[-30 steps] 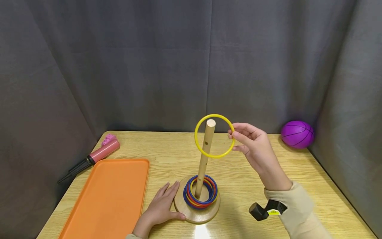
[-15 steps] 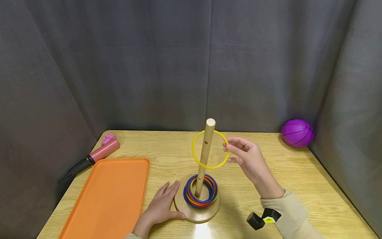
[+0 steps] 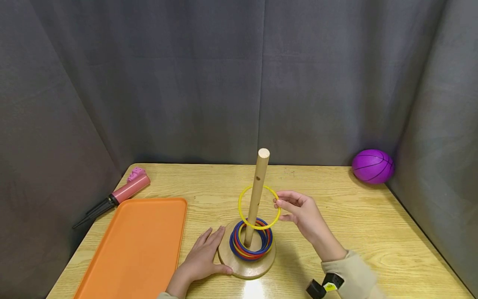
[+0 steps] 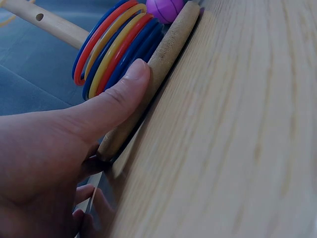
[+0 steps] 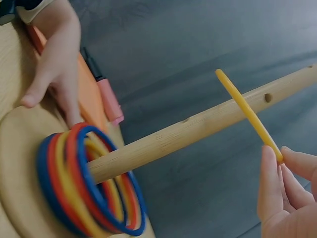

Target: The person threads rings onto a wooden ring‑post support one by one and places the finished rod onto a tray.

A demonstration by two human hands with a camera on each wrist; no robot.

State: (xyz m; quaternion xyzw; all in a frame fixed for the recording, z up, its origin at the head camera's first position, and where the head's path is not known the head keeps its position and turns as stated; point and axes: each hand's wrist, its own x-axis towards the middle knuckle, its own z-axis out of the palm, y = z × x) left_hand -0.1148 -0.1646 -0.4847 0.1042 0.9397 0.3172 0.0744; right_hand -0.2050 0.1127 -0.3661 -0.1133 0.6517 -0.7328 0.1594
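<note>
A wooden pole stands upright on a round wooden base. Several blue, red and yellow rings lie stacked around its foot. Thumb and fingertips of my right hand pinch one side of a yellow ring. This ring encircles the pole above the stack; in the head view its near side passes in front of the pole. My left hand rests at the left edge of the base, fingers spread and fairly straight. In the left wrist view its thumb lies against the base's rim beside the stacked rings.
An orange tray lies to the left on the wooden table. Behind it are a pink and black hand pump and a small pink object. A purple ball sits at the back right, near the grey curtain.
My right hand has brought the yellow ring down along the pole, from around its top to just above the stack, shifting slightly left. My left hand has stayed at the base.
</note>
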